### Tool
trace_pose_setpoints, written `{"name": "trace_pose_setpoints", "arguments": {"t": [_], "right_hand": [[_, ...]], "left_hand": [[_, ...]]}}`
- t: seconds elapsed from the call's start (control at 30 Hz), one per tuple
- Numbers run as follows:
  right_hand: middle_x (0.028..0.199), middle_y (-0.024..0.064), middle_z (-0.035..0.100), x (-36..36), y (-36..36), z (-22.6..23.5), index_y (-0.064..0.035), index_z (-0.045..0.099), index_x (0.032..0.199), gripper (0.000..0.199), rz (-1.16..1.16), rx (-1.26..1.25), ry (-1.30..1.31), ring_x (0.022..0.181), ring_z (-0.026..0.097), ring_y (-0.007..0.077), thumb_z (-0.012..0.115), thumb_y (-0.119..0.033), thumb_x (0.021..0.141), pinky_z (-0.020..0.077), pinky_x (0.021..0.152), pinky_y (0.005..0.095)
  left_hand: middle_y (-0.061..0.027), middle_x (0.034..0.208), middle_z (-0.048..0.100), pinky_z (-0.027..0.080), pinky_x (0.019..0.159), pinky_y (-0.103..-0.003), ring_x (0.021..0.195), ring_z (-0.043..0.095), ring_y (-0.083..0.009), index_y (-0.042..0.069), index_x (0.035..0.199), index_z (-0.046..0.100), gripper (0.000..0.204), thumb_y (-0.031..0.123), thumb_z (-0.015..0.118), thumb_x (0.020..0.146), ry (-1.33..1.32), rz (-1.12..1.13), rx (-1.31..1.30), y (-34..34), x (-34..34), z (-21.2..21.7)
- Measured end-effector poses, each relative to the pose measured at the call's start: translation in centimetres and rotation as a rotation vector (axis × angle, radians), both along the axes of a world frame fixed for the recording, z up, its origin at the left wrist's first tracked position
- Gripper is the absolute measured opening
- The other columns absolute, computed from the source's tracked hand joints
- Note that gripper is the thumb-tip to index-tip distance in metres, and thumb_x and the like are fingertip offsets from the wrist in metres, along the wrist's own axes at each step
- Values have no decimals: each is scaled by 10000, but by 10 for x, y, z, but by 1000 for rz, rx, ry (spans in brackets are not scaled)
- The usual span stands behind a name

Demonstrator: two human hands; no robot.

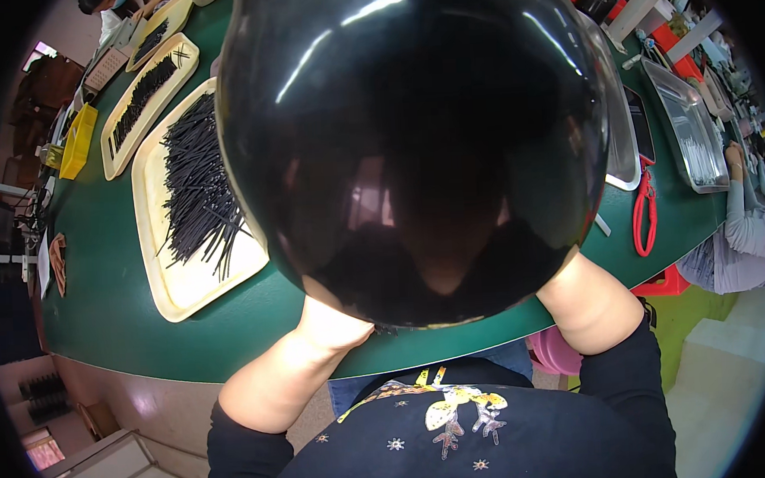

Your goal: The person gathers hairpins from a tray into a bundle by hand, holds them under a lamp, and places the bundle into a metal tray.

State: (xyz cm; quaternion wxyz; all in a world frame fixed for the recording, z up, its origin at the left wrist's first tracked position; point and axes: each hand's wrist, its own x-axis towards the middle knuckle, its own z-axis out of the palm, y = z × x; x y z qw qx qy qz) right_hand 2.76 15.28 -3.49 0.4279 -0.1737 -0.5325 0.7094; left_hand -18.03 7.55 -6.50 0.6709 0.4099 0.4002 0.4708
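Grip of both hands is hidden behind a glossy black dome point(421, 142), so closure cannot be told. Green tabletop point(108, 279) lies beneath; left of the grip, a cream tray point(164, 285) holds black sticks point(194, 188).

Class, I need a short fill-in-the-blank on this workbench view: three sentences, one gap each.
1. A glossy ____ dome hides both hands.
2. The cream tray on the person's left holds thin black ____.
3. The table top is dark ____.

Missing words: black; sticks; green
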Motion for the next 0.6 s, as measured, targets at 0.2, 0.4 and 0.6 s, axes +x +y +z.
{"name": "trace_pose_setpoints", "arguments": {"t": [0.2, 0.4, 0.6], "right_hand": [[1277, 152, 498, -2, -3, -37, 23, 322, 1382, 525, 237, -162, 465, 1001, 592, 221, 537, -55, 910, 506, 825, 347], [1417, 165, 405, -13, -4, -18, 11, 279, 1429, 806, -23, 161, 40, 1254, 460, 253, 740, -36, 771, 406, 1038, 376], [1406, 168, 415, -11, 0, -4, 5, 309, 1417, 825, -54, 353, -164, 1239, 477, 255, 779, -92, 747, 409, 1033, 368]], "left_hand": [[-142, 830, 659, 567, 651, -303, 698, 668, -216, -43, 1025, 603, 169, 54, 606, 887, -98, -15, -35, 8, -2, 5], [-176, 817, 653, 574, 618, -319, 666, 664, -248, -73, 1044, 575, 200, -17, 602, 855, -217, -67, -74, 19, 5, 16], [-182, 833, 653, 575, 611, -328, 664, 663, -251, -78, 1065, 561, 238, -15, 612, 842, -304, -105, -38, 19, 2, 11]]}}
